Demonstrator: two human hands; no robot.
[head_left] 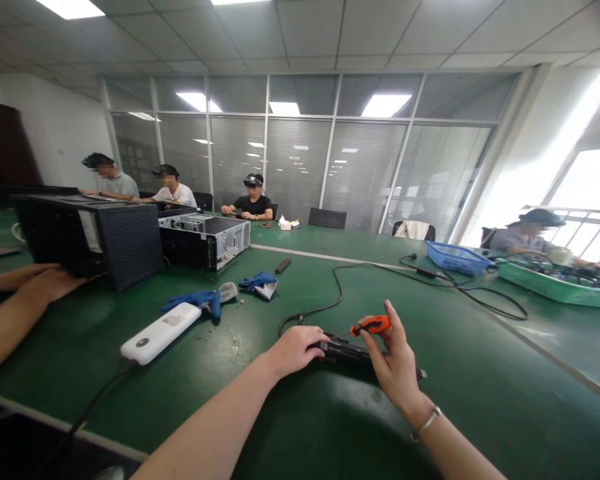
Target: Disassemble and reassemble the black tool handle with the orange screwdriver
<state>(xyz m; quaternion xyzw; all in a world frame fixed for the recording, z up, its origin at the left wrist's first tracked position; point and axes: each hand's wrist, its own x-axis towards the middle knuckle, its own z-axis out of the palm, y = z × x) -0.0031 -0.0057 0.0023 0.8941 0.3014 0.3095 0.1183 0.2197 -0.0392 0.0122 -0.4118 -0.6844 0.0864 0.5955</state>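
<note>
My left hand (297, 350) is closed on the left end of a dark, elongated device (350, 351) that lies on the green table. A black cable (337, 283) curves away from beside that end. In my right hand (395, 363), an orange and black screwdriver (371, 325) is held between thumb and fingers above the device, its handle lying roughly level and one finger pointing up. The screwdriver's shaft is too thin to make out clearly. At the device's right end a small metal connector (422, 375) shows past my right hand.
On the green table (460, 413) lie a white power strip (163, 333), blue gloves (195, 301) and a small dark block (283, 266). Computer cases (135, 243) stand left, near another person's arms (25, 300). Blue (455, 259) and green (555, 283) baskets are right. Several people sit around.
</note>
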